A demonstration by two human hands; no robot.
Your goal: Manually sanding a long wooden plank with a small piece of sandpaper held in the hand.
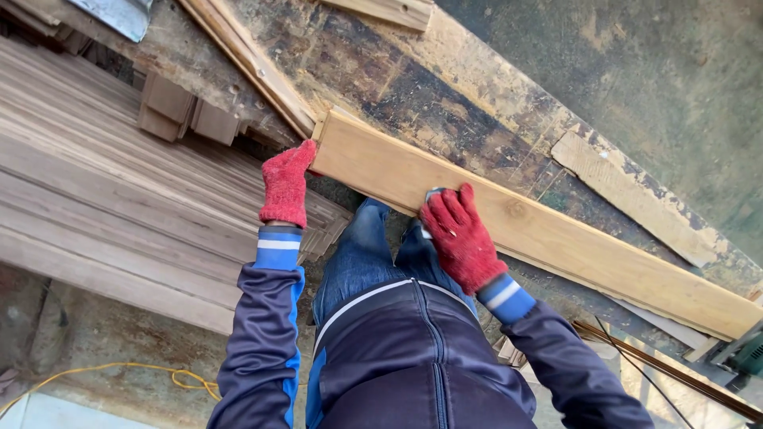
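The right hand, in a red glove, is lying with fingers spread flat on the near face of the long plank, pressing rather than grasping it. The left hand is curling its fingers around the plank's near-left end. The plank is running lengthwise away to the right, above the stacked boards.

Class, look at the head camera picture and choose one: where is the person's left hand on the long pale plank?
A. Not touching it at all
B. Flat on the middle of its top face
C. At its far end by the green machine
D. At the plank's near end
D: the left hand in a red glove grips the end of the plank, while the right hand rests further along it.
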